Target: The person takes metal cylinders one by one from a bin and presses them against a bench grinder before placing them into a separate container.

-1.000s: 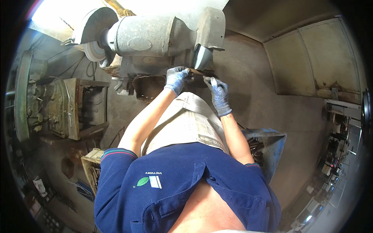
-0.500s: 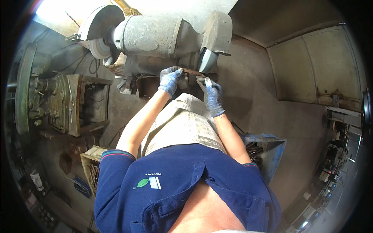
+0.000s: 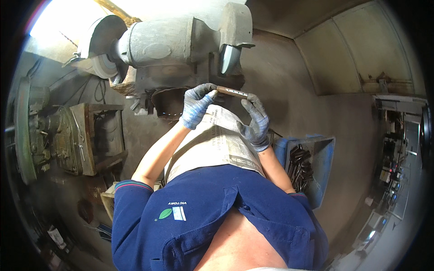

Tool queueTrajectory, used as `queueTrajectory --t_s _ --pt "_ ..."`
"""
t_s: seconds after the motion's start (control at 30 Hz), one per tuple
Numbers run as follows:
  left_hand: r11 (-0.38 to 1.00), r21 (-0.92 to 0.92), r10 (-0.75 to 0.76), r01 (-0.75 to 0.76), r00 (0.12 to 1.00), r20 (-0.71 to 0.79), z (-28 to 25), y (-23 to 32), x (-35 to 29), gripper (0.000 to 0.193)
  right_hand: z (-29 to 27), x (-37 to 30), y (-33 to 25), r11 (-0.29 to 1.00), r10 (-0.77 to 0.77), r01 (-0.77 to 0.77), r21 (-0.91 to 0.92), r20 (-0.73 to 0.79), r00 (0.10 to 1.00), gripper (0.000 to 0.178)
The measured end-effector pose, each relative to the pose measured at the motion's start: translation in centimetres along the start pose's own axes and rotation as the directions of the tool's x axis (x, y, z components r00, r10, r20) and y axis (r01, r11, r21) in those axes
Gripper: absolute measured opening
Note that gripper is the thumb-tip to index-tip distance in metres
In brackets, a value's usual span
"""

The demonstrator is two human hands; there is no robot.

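A slim brown bar with a row of small light spots or holes [image 3: 232, 92] is raised in front of the bench grinder [image 3: 160, 43]. My left hand [image 3: 197, 107], in a blue and grey work glove, pinches its left end between thumb and fingers. Gloved the same way, my right hand [image 3: 257, 124] has its fingers stretched up by the bar's right end, its thumb apart; whether the fingertips touch the bar is hard to tell. The grinder's right wheel [image 3: 230, 59] sits under its guard just beyond the bar, apart from it.
Printed newspaper [image 3: 221, 142] covers my lap. To my right stands a blue bin [image 3: 326, 160] holding many dark metal pieces [image 3: 300, 168]. A white wheel [image 3: 104, 67] is on the grinder's left end. Farther left is a greasy machine with a large wheel [image 3: 27, 131].
The bar has come back from the right wheel toward me and turned its spotted side up. My right hand has loosened its fingers and drawn nearer. The head view has shifted.
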State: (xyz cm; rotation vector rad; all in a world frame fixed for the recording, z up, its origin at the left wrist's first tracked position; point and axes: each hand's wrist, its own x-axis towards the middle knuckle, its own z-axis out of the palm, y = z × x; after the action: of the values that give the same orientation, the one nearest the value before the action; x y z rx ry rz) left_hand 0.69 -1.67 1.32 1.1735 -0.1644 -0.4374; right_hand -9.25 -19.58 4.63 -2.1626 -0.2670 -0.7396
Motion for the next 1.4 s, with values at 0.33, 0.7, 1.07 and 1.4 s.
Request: queueTrajectory --t_s 0.33,0.7,1.07,1.4 --pt "0.978 -0.041 -0.181 0.203 0.934 0.308 2.8 -1.6 -0.3 0.017 -7.3 -6.6 -3.4 0.954 0.187 -0.212 -0.214 -0.132 0.974 0.051" --pt "0.843 0.457 -0.271 0.284 0.958 -0.096 -5.7 -4.8 -4.5 0.020 -20.3 -23.8 -0.8 0.255 0.595 -0.783 -0.567 -0.546 0.589 0.027" --pt "0.985 0.101 -0.057 0.139 0.819 -0.571 -14.7 -2.9 -16.1 0.013 0.8 -9.7 5.6 0.806 0.471 -0.554 0.211 0.340 0.814 0.016" --pt "0.949 0.288 0.294 0.127 -0.035 -0.955 -24.9 -2.7 -44.8 0.013 3.3 -7.5 7.4 0.575 0.606 -0.818 0.026 0.659 0.447 0.024"
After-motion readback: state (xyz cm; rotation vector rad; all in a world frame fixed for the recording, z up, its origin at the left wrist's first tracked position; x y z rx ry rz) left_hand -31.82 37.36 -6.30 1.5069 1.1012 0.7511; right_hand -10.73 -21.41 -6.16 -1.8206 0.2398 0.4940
